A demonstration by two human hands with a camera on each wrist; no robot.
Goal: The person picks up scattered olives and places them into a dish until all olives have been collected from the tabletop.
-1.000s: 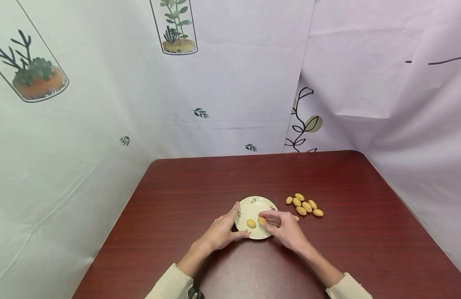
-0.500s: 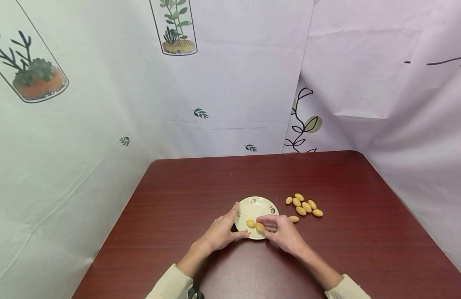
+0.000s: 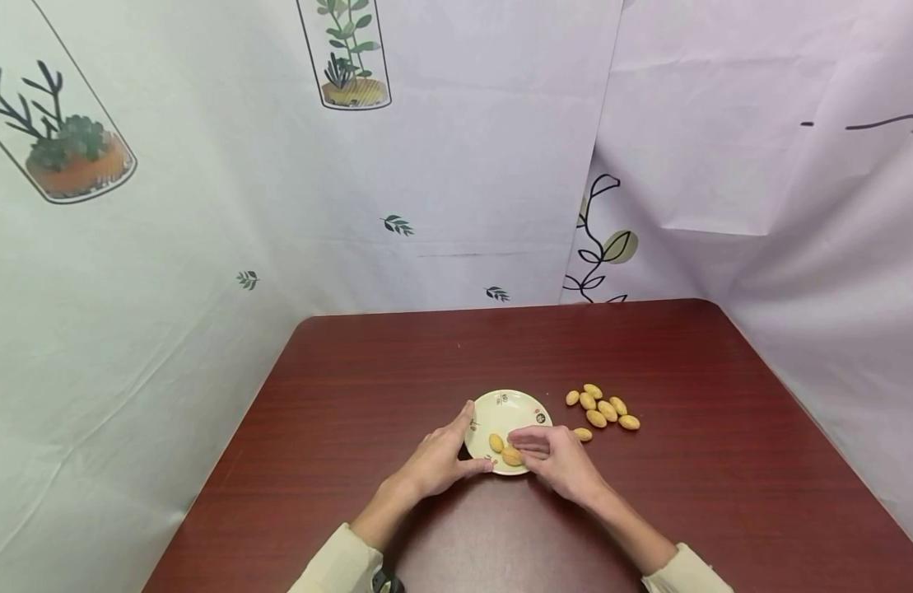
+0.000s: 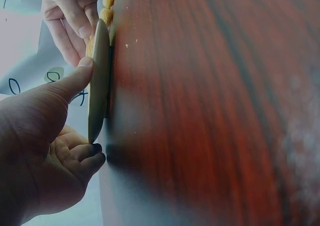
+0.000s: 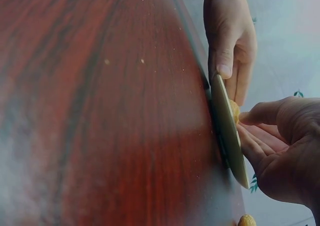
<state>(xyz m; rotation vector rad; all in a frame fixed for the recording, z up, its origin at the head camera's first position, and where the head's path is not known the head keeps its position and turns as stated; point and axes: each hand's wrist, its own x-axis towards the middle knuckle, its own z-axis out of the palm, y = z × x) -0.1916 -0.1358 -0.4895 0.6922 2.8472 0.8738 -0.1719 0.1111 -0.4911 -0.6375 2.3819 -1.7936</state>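
A small cream plate with printed motifs lies on the dark red table. My left hand holds it by its left side, thumb on the near rim and fingers along the far side. Two tan-yellow oval nuts sit on the plate: one nut further left, the other nut nearer the front. Over the plate's right side is my right hand, with its thumb at the front nut and its fingers apart from the thumb. In the right wrist view the thumb tip meets that nut.
Right of the plate lies a loose group of several similar nuts. A single nut lies closer, beside my right hand. Patterned cloth hangs behind and at both sides of the table.
My right hand has lowered a nut onto the plate's front area, and its fingers have loosened from it. The left nut has turned slightly. My left hand stays on the plate.
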